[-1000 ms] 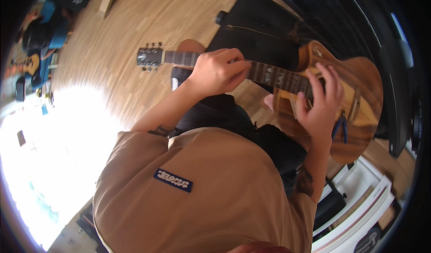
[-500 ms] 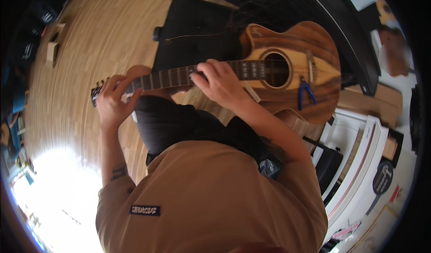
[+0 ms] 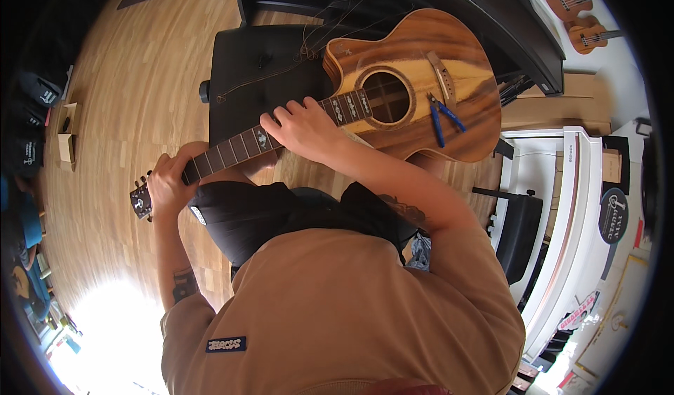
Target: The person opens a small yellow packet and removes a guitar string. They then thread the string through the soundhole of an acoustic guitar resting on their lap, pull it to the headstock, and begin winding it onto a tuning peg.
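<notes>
An acoustic guitar (image 3: 467, 65) with a striped brown wooden top lies across in front of me, its body at the right on a black padded bench (image 3: 239, 65). My left hand (image 3: 168, 183) is closed round the guitar neck just beside the dark headstock (image 3: 140, 202). Farther up the fretboard (image 3: 232, 150), my right hand (image 3: 305, 130) grips the neck, fingers curled over its far edge. Blue-handled cutting pliers (image 3: 442, 119) rest with handles apart on the guitar top, next to the bridge (image 3: 442, 79). No strings are visible over the sound hole (image 3: 386, 97).
Loose, curled strings (image 3: 309, 48) trail over the bench and past its far edge. A white piano-like cabinet (image 3: 562, 233) stands at the right, with a black seat (image 3: 516, 237) before it. Two ukuleles (image 3: 586, 36) are at the far right. A small open box (image 3: 67, 146) sits on the wooden floor.
The view has shifted, so the guitar appears farther left with its headstock lower. My left hand's fingers, spread before, now wrap the neck. The right hand stays on the fretboard.
</notes>
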A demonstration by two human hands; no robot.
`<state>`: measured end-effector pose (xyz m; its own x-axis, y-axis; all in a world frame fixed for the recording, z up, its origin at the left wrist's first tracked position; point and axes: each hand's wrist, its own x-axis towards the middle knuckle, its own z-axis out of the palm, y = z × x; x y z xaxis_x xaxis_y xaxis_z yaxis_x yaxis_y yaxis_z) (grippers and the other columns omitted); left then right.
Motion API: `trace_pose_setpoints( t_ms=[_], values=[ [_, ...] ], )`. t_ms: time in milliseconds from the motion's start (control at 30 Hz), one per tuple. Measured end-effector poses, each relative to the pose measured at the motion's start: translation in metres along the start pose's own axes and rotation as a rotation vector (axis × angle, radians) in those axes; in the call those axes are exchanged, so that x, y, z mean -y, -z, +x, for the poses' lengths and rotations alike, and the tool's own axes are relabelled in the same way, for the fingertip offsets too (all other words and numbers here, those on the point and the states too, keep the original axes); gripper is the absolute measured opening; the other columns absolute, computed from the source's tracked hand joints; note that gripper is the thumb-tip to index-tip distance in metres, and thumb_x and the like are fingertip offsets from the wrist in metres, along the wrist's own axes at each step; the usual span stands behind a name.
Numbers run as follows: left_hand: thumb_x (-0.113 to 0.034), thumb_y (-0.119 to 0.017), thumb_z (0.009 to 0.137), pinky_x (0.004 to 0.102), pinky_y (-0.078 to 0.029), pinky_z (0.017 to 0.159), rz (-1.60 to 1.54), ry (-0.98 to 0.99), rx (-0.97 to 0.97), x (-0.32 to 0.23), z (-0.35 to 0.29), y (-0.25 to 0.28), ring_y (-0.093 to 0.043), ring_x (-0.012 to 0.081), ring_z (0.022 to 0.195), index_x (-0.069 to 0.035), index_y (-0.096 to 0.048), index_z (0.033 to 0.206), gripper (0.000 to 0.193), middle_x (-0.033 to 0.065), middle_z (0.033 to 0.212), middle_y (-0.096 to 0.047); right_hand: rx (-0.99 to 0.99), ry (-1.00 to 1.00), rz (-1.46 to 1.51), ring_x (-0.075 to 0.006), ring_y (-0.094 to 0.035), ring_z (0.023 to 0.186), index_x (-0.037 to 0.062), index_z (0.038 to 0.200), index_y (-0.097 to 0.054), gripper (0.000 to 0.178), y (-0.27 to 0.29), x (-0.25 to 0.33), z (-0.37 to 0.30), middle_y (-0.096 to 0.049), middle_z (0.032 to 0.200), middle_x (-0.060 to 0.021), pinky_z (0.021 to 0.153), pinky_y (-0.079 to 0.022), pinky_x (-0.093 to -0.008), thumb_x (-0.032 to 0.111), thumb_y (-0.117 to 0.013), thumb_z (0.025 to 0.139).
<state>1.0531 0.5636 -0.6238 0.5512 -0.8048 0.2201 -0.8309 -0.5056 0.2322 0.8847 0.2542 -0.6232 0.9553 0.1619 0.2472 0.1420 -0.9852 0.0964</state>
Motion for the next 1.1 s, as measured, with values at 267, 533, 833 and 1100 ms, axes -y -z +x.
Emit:
trace_pose_setpoints(
  t_ms=[267,533,833,1100],
  values=[
    [-0.013,-0.085,0.062,0.042,-0.055,0.063,0.015,-0.015,-0.09,-0.013,-0.008,0.015,-0.065,0.0284,0.073,-0.012,-0.078,0.096,0.035,0.0051,0.076,-0.071,0.146,0.083,0.234,-0.0229,-0.071,0.091,0.01,0.124,-0.066,0.032,0.011,-0.016,0.005,-0.068,0.091,-0.0045,0.077,-0.053,-0.0395,0.011,-0.064,0.093],
    [-0.013,-0.084,0.068,0.0411,-0.056,0.063,-0.039,0.005,-0.146,-0.022,-0.028,0.005,-0.067,0.0286,0.073,-0.014,-0.079,0.097,0.03,0.0057,0.078,-0.072,0.19,0.07,0.227,-0.0243,-0.071,0.096,0.01,0.131,-0.067,0.042,0.013,-0.004,0.001,-0.071,0.097,-0.0054,0.081,-0.053,-0.0396,0.004,-0.066,0.089],
    [-0.01,-0.082,0.066,0.0424,-0.061,0.079,-0.113,-0.006,-0.177,-0.01,-0.043,0.015,-0.074,0.0321,0.09,-0.011,-0.079,0.104,0.039,0.0088,0.094,-0.077,0.264,-0.021,0.249,-0.0271,-0.07,0.106,0.0129,0.132,-0.069,0.053,0.038,0.015,0.009,-0.072,0.107,-0.006,0.09,-0.053,-0.0427,0.001,-0.074,0.081],
    [-0.024,-0.092,0.061,0.0426,-0.056,0.069,-0.094,0.022,-0.193,-0.007,-0.069,0.025,-0.069,0.0275,0.082,-0.011,-0.078,0.1,0.044,0.0086,0.086,-0.074,0.256,-0.08,0.166,-0.0305,-0.066,0.116,0.0112,0.126,-0.07,0.056,0.052,0.046,0.032,-0.071,0.119,-0.0081,0.101,-0.051,-0.0455,-0.004,-0.079,0.073]
  ],
)
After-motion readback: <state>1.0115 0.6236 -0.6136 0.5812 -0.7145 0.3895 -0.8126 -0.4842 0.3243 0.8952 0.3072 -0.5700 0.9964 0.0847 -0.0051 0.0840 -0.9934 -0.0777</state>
